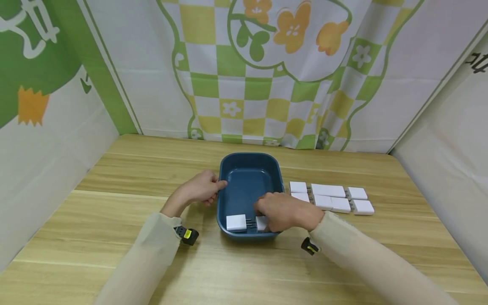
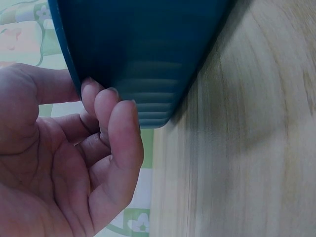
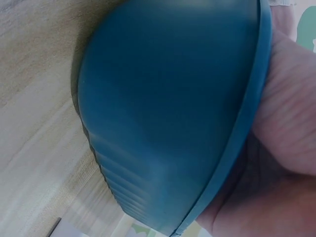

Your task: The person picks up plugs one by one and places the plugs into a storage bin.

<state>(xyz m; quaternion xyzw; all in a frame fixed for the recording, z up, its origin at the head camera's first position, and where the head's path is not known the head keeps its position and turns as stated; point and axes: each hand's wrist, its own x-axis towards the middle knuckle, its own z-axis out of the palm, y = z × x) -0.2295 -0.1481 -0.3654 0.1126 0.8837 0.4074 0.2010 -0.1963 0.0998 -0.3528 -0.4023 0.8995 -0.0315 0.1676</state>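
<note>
A dark blue rectangular bin [image 1: 249, 161] stands on the table between both hands. My left hand [image 1: 200, 187] pinches its left rim, thumb over the edge and fingertips against the outer wall [image 2: 143, 54] in the left wrist view. My right hand [image 1: 286, 209] reaches over the right rim into the near end, its fingers around a white plug-in charger [image 1: 261, 223]. Left of that one, another white charger [image 1: 236, 222] lies on the bin floor, prongs facing it. In the right wrist view the bin's wall [image 3: 163, 98] hides the right fingertips.
Right of the bin, several more white chargers [image 1: 328, 190] lie in two rows on the wooden table [image 1: 126, 237], some with prongs showing. A patterned curtain [image 1: 259, 89] hangs behind the table, and pale cloth [image 1: 450, 118] borders its right side.
</note>
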